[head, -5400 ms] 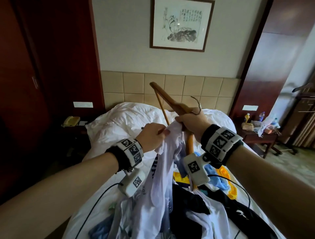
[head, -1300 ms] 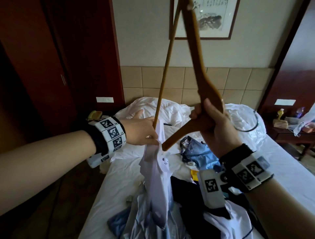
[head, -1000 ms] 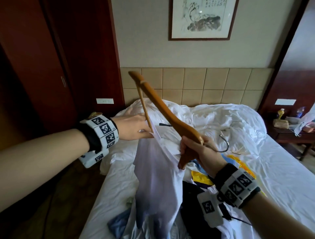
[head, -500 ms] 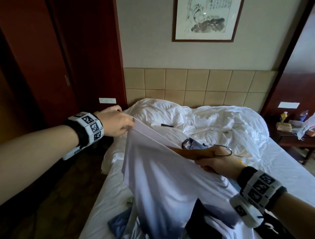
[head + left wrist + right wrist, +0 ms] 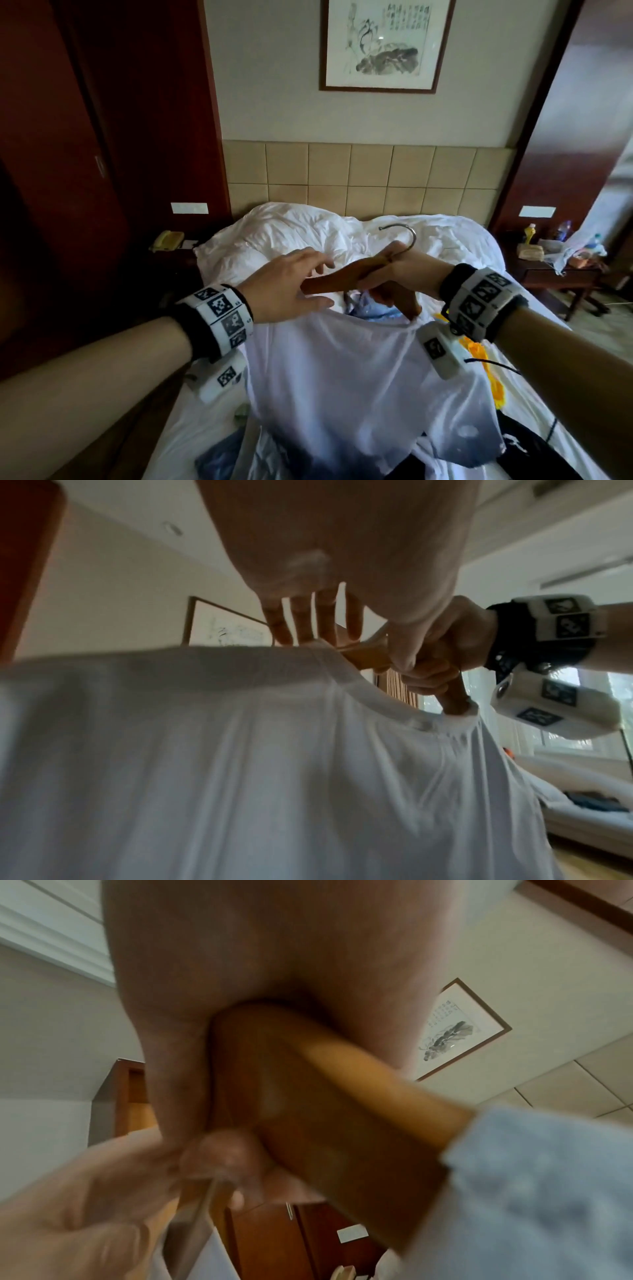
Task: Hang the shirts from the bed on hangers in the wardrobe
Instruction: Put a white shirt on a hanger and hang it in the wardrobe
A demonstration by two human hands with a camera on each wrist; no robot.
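Note:
A wooden hanger (image 5: 342, 278) with a metal hook (image 5: 406, 236) is held above the bed. My right hand (image 5: 383, 274) grips its middle just under the hook. A white shirt (image 5: 342, 383) hangs from it, collar open around the hanger's neck and both wooden arms running under the fabric. My left hand (image 5: 327, 284) hovers over the hanger's left arm with fingers straight and spread, holding nothing. In the left wrist view its fingers (image 5: 308, 620) reach the collar edge of the shirt (image 5: 240, 750) beside the hanger (image 5: 366, 656). The right wrist view shows the hanger (image 5: 325, 1096) against my palm.
The bed (image 5: 534, 404) carries a crumpled white duvet (image 5: 284, 233) and several more garments: blue (image 5: 373, 310), yellow (image 5: 479, 353) and black (image 5: 534, 445). Dark red wooden panels (image 5: 68, 171) stand at the left. A nightstand (image 5: 555, 270) with bottles is at the right.
My left hand has let go of the shirt's edge and moved right to the hanger. The shirt has settled over the hanger. My right hand has lifted the hanger, hook up.

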